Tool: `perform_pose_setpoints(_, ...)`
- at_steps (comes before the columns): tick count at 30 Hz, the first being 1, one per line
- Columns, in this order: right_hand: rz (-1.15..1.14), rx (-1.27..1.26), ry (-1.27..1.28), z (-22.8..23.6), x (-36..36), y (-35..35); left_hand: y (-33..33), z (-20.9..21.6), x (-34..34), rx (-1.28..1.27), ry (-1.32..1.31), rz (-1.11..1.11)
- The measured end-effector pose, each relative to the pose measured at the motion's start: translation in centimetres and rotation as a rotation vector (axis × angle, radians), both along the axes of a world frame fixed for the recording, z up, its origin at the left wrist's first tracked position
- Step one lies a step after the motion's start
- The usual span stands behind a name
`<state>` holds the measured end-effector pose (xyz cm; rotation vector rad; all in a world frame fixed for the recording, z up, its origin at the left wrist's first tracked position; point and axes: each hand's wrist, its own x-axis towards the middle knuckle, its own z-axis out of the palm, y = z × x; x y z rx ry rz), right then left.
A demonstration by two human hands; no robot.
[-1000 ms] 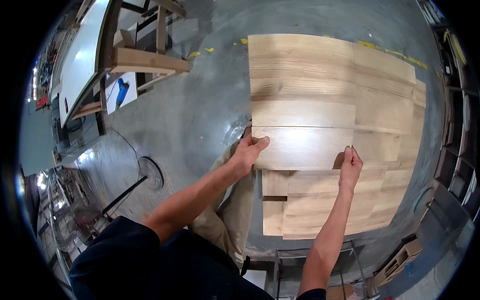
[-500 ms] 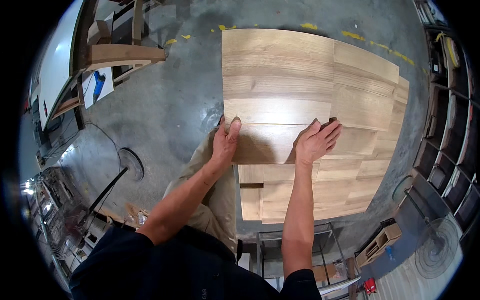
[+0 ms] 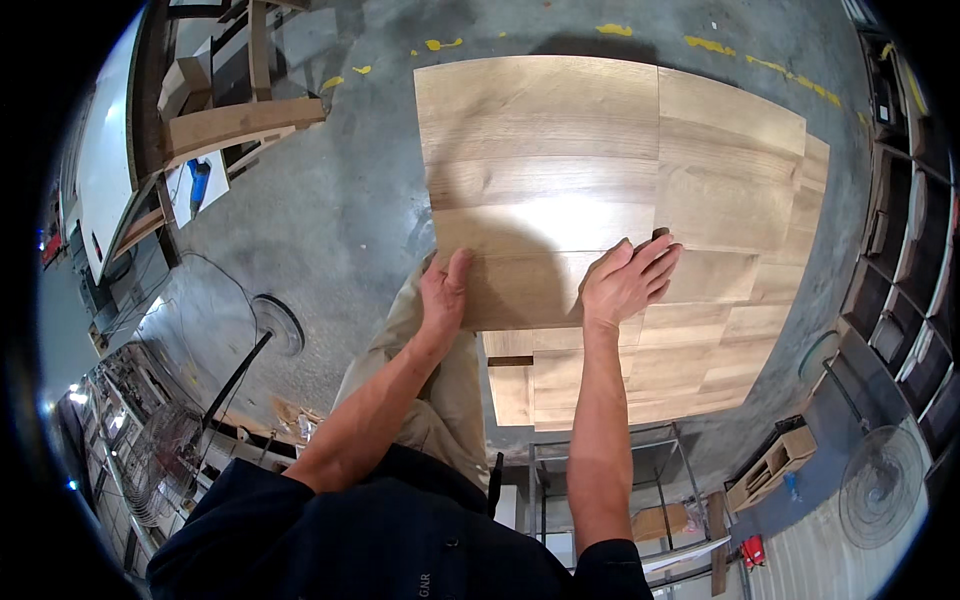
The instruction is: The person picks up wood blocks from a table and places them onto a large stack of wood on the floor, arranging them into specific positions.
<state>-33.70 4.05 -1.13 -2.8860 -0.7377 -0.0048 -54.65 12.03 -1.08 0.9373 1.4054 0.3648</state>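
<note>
On the grey floor (image 3: 360, 190), a wide, low pile of light brown wooden boards (image 3: 540, 110) lies in front of the person. The plank (image 3: 525, 285) being worked on is at the near side of the top boards, between the two hands. Its far long side sits right along the next board, with only a thin line showing there.

The left hand (image 3: 442, 290) is at the plank's left end. Its thumb is up by the top, but the other fingers are hidden, so one cannot tell how tight they are. The right hand (image 3: 620, 292) is at the right end. Its fingers are stretched out next to each other, with the thumb a little way off, and they are not curled around anything that shows.

The work looks a good way along. The top boards behind the plank lie side by side in neat rows. The plank looks almost in line with them, but both hands are at it, so it may not be quite finished. Nearer the person, the lower boards (image 3: 590, 385) have nothing on top, and a small dark gap (image 3: 512, 361) shows near their left side. Whether those need more boards, one cannot tell.
</note>
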Motion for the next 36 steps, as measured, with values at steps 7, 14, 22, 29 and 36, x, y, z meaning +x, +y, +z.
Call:
perform_pose_setpoints(7, -0.066, -0.022, 0.04, 0.0, -0.4, 0.1, 0.6, -0.4, 0.0, 0.017, -0.049, -0.014)
perform_pose_setpoints(14, -0.149, 0.177, 0.039, 2.6, -1.3, -2.7, 1.5, -2.1, -2.0, 0.048, 0.092, -0.062)
perform_pose_setpoints(22, -0.706, 0.689, 0.57, 2.2, -15.7, -24.6, 2.9, -2.7, -17.9, -0.206, 0.064, -0.209)
perform_pose_setpoints(29, -1.519, 1.144, 0.962, 0.9, -45.5, -46.4, 0.7, -3.1, -30.2, -0.349, 0.378, -0.428)
perform_pose_setpoints(36, -1.619, 0.993, 1.657, 4.5, -64.4, -48.9, -5.2, -1.8, -33.7, -0.246, 0.049, -0.508)
